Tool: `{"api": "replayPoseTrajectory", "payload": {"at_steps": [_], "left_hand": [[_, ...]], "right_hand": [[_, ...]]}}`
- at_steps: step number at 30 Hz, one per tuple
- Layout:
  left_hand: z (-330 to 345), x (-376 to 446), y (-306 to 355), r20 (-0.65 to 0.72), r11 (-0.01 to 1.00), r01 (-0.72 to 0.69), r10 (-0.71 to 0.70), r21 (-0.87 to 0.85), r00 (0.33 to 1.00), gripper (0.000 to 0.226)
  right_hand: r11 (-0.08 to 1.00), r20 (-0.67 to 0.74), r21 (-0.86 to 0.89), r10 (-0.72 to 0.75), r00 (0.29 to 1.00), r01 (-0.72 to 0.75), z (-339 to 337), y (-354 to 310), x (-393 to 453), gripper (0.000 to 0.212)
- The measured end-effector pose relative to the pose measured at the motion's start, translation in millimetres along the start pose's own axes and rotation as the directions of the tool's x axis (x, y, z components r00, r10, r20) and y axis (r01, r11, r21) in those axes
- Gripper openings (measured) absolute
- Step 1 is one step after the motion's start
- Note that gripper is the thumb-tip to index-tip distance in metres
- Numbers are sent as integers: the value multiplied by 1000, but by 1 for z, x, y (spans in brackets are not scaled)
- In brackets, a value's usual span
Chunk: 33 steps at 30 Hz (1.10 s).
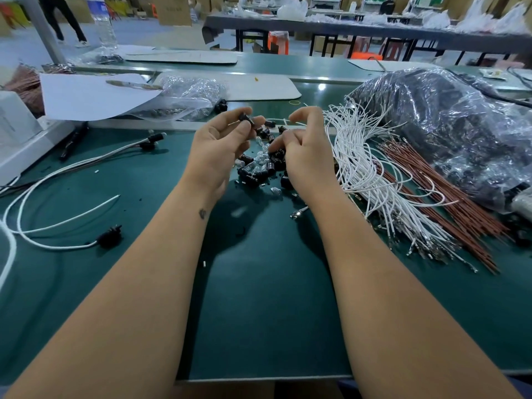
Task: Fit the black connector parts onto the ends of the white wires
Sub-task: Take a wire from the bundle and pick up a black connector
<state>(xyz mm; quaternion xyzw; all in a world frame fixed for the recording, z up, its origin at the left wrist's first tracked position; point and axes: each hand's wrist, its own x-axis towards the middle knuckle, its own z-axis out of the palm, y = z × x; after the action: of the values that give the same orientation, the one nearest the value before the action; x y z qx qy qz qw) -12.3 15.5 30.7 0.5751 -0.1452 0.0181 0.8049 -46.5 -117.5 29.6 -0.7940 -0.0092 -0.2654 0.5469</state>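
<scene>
Both hands over the pile of black connectors on the green mat.

I see my left hand [221, 145] pinching one black connector [246, 119] above the pile [263, 165]; my right hand [302, 148] is curled, fingertips pinching a white wire [276, 121], with the white wire bundle [371, 174] just beside it.
</scene>
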Motion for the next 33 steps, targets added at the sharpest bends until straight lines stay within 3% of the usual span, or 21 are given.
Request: {"api": "replayPoseTrajectory", "payload": {"at_steps": [5,10,23,33], "left_hand": [[-1,1,1,-14,962,114,-121,-250,993,15],[-1,2,2,0,947,152,-158,-282,987,13],[0,0,0,7,991,82,-82,-105,997,22],[4,-6,2,14,998,65,-65,22,998,14]], "right_hand": [[1000,49,27,-14,999,13,1,-2,3,20],[998,-10,-7,-70,997,70,1,-2,4,13],[990,-17,-113,-90,996,87,2,-2,4,7],[975,-43,-186,-132,990,122,3,-1,3,9]]}}
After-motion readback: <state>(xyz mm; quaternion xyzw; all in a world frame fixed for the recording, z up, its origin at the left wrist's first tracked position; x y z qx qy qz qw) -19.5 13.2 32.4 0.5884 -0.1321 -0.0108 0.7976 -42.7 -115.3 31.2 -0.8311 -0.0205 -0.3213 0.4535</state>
